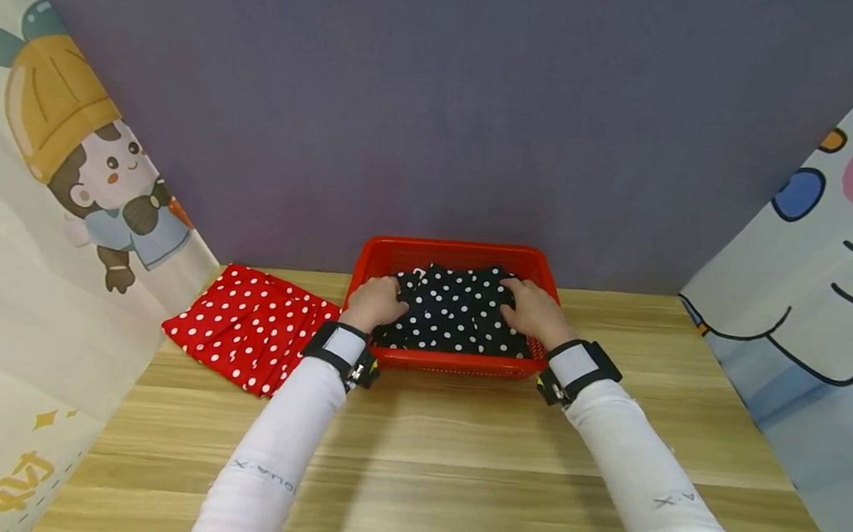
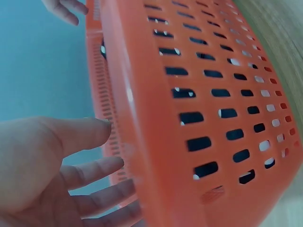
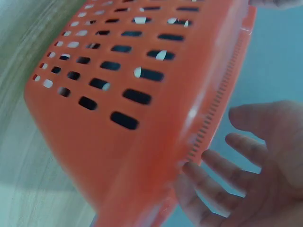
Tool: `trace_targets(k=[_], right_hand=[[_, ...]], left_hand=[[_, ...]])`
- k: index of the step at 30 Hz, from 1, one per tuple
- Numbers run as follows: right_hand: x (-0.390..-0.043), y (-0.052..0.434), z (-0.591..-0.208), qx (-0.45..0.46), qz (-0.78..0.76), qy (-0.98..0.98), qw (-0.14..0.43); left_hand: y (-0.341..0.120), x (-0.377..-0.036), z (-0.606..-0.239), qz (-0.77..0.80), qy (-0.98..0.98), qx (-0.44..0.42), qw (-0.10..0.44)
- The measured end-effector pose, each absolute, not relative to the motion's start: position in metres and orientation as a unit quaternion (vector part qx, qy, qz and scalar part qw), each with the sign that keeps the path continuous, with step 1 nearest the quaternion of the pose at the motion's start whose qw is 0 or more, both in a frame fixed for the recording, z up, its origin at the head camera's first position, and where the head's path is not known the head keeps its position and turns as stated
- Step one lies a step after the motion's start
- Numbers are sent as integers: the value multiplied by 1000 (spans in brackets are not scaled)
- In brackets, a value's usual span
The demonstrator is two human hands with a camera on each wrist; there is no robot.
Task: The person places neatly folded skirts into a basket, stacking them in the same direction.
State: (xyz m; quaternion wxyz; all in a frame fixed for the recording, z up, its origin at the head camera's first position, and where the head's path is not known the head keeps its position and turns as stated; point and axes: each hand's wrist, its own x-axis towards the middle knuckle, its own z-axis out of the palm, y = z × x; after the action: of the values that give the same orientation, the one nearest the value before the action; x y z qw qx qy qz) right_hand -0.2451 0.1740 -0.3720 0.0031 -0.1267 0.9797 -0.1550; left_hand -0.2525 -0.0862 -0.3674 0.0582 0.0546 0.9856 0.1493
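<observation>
A black cloth with white dots [image 1: 455,312] lies inside a red plastic basket [image 1: 456,364]. My left hand [image 1: 377,302] is over the basket's left end, its fingertips at the cloth's left edge in the head view. In the left wrist view the thumb and fingers [image 2: 97,168] are spread and reach past the rim. Over the right end is my right hand [image 1: 537,311], fingertips at the cloth's right edge. Its fingers [image 3: 222,172] also look spread and loosely bent in the right wrist view. Neither hand grips anything there. The basket walls hide most of the cloth from both wrist views.
A red cloth with white dots [image 1: 256,328] lies flat on the wooden table [image 1: 448,468], left of the basket and close against it. A grey panel [image 1: 453,118] rises behind the table. Printed cartoon sheets [image 1: 13,267] flank both sides.
</observation>
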Motion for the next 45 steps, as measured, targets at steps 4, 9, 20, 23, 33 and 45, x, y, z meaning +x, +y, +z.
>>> trace_targets(k=[4,9,20,23,33,45], right_hand=[[-236,175,-373,-142,-161,975,-47],[-222,177,-373,-168,-174,965,-100],[-186,182,-379,-209,-196,935,-209],[-176,186,-383,-211,-198,930,-228],[-142,194,-396,-197,-200,932,-229],[-116,193,-423,-213,-197,921,-261]], left_hand=[[-86,-244,-367,146,986,70,28],[-86,-228,-367,151,984,90,-21],[-89,-186,-367,169,970,108,-134],[-90,-176,-370,176,965,108,-164],[-95,-144,-390,178,935,131,-278],[-111,-117,-412,195,934,130,-270]])
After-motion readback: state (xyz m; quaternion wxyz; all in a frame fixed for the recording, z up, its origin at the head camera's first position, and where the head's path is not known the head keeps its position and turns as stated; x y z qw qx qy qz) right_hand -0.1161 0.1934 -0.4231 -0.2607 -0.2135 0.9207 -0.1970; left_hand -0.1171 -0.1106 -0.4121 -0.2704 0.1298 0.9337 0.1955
